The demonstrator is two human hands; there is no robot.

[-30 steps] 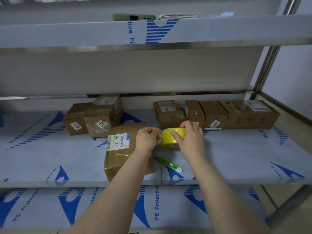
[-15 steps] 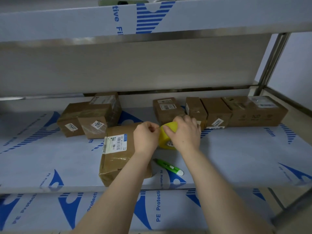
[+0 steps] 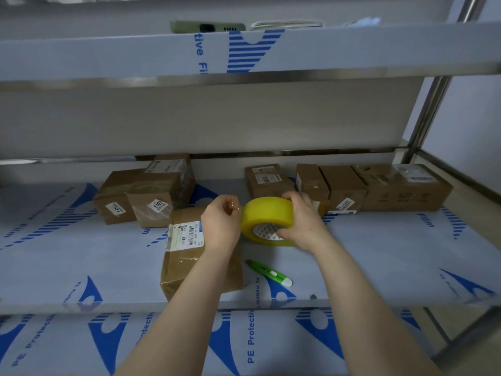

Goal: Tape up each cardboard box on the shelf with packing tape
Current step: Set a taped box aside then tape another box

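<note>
Our right hand (image 3: pixel 303 223) grips the round yellow packing-tape roll (image 3: pixel 267 215) steady so our left hand (image 3: pixel 221 223), at its nine o'clock, can pinch its end free.

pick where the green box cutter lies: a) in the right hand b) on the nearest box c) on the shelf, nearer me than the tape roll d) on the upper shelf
c: the green box cutter lies on the shelf, nearer the camera than the tape roll.
</note>
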